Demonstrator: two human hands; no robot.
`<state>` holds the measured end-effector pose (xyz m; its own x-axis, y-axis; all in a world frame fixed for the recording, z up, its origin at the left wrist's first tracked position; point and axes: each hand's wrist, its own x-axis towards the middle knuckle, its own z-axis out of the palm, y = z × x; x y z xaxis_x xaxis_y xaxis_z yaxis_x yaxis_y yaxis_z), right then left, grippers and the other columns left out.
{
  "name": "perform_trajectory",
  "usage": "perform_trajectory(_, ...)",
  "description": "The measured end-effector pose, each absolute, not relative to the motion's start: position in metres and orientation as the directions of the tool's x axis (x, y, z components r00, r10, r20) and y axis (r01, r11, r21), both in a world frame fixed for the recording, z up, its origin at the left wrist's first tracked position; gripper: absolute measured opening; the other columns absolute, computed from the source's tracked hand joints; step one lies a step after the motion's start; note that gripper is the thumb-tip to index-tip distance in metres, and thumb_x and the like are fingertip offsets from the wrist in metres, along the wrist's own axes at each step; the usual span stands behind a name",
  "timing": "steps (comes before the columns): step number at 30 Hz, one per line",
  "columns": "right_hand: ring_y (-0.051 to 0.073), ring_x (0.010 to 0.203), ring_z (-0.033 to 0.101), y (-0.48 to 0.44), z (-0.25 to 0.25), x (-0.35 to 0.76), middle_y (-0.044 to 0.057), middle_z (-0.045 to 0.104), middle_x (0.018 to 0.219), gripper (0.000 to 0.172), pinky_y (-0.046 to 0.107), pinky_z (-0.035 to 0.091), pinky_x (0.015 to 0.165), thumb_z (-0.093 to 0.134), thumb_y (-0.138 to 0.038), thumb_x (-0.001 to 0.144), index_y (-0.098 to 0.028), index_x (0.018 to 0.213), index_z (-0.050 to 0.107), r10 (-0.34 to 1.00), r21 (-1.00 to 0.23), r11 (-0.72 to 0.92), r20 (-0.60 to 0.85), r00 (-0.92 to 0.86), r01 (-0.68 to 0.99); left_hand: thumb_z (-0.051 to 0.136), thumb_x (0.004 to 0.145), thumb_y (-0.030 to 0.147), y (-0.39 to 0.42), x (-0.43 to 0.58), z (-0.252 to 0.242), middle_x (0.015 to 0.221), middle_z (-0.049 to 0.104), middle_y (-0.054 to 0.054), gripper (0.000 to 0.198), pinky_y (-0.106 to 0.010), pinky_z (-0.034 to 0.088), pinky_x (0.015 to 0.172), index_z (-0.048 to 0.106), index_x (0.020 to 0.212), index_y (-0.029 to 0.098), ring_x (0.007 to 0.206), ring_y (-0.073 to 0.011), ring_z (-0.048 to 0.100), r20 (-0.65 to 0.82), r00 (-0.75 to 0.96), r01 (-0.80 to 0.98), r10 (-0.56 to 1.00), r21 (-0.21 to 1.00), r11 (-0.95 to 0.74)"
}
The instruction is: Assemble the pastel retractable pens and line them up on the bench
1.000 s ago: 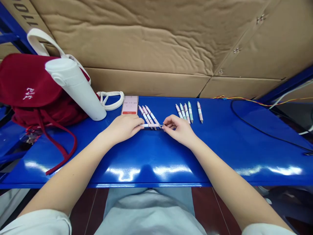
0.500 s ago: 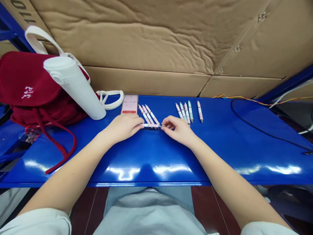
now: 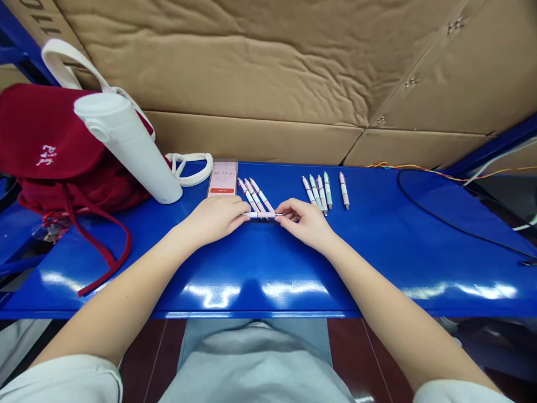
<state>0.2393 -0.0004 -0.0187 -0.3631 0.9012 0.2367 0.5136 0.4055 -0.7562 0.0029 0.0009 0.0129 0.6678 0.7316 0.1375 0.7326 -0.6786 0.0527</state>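
The person's left hand and right hand meet low at the middle of the blue metal table, with a pink-and-white pen lying level between them. The left fingers curl nearly closed around the pen's capped end, and the right thumb and fingertips pinch close together on its slim metal tip, leaving only a short stretch of barrel showing between the hands. Just behind the pen, and almost touching it, lies a slanted row of similar pens, their lower ends partly hidden behind it. Farther right, four pens lie side by side in pink, white and mint, with a single pink-and-white pen just beyond them. At the table's back edge, left of centre, a phone shows a running timer on a pink screen. Farther left, a white insulated bottle leans on a dark red bag, and a white strap curls beside it. Cardboard sheets line the wall behind, and thin colored wires run along the table's far right edge.
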Motion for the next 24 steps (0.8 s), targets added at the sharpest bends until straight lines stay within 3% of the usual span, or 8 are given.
perform_trajectory(6, 0.013, 0.062, 0.059, -0.0007, -0.0141, 0.2384, 0.001, 0.064, 0.072, 0.013, 0.026, 0.049, 0.06, 0.059, -0.03, 0.078, -0.019, 0.083, 0.061, 0.931, -0.83, 0.309, 0.163, -0.328, 0.464, 0.037, 0.093, 0.033, -0.0024, 0.0041, 0.0127, 0.094, 0.059, -0.004, 0.026, -0.024, 0.045, 0.064, 0.057, 0.105, 0.022, 0.08, -0.0168, 0.058, 0.165, 0.637, 0.758, 0.753, 0.046, -0.651)
perform_trajectory(11, 0.012, 0.057, 0.053, -0.0005, -0.0107, 0.2383, 0.0, 0.06, 0.063, 0.024, 0.026, 0.043, 0.057, 0.047, -0.032, 0.085, -0.018, 0.071, 0.06, 0.924, -0.774, 0.328, 0.143, -0.355, 0.541, 0.036, 0.093, 0.032, -0.0022, 0.0042, 0.0113, 0.097, 0.057, -0.004, 0.026, -0.024, 0.045, 0.064, 0.056, 0.106, 0.022, 0.082, -0.0169, 0.058, 0.189, 0.632, 0.758, 0.752, 0.051, -0.65)
perform_trajectory(14, 0.012, 0.058, 0.053, -0.0007, -0.0112, 0.2378, -0.001, 0.059, 0.068, 0.017, 0.025, 0.043, 0.056, 0.056, -0.032, 0.079, -0.019, 0.088, 0.061, 0.929, -0.847, 0.267, 0.099, -0.358, 0.46, 0.036, 0.093, 0.031, -0.0017, 0.0042, 0.0113, 0.096, 0.056, -0.004, 0.026, -0.023, 0.044, 0.062, 0.056, 0.107, 0.023, 0.08, -0.0165, 0.057, 0.184, 0.627, 0.76, 0.757, 0.065, -0.646)
perform_trajectory(17, 0.011, 0.058, 0.054, -0.0018, -0.0112, 0.2369, -0.002, 0.057, 0.073, 0.024, 0.024, 0.045, 0.056, 0.062, -0.027, 0.073, -0.02, 0.094, 0.055, 0.932, -0.909, 0.222, 0.092, -0.349, 0.353, 0.036, 0.093, 0.032, -0.0023, 0.0046, 0.0119, 0.096, 0.056, -0.004, 0.025, -0.023, 0.044, 0.061, 0.056, 0.107, 0.023, 0.079, -0.0164, 0.057, 0.187, 0.62, 0.766, 0.762, 0.07, -0.64)
perform_trajectory(21, 0.011, 0.058, 0.054, -0.0025, -0.0109, 0.2369, -0.001, 0.06, 0.071, 0.011, 0.025, 0.045, 0.058, 0.054, -0.03, 0.08, -0.019, 0.082, 0.054, 0.93, -0.867, 0.242, 0.08, -0.358, 0.435, 0.036, 0.094, 0.031, -0.0032, 0.0053, 0.0125, 0.096, 0.056, -0.004, 0.025, -0.023, 0.044, 0.061, 0.056, 0.106, 0.023, 0.08, -0.0162, 0.057, 0.193, 0.622, 0.764, 0.759, 0.062, -0.642)
perform_trajectory(24, 0.011, 0.057, 0.052, -0.002, -0.0112, 0.2379, -0.001, 0.059, 0.066, 0.021, 0.024, 0.041, 0.057, 0.049, -0.036, 0.085, -0.018, 0.076, 0.056, 0.919, -0.778, 0.313, 0.103, -0.381, 0.545, 0.036, 0.093, 0.031, -0.0033, 0.0055, 0.0123, 0.097, 0.056, -0.004, 0.025, -0.023, 0.044, 0.062, 0.056, 0.106, 0.023, 0.08, -0.0159, 0.057, 0.204, 0.62, 0.765, 0.757, 0.056, -0.641)
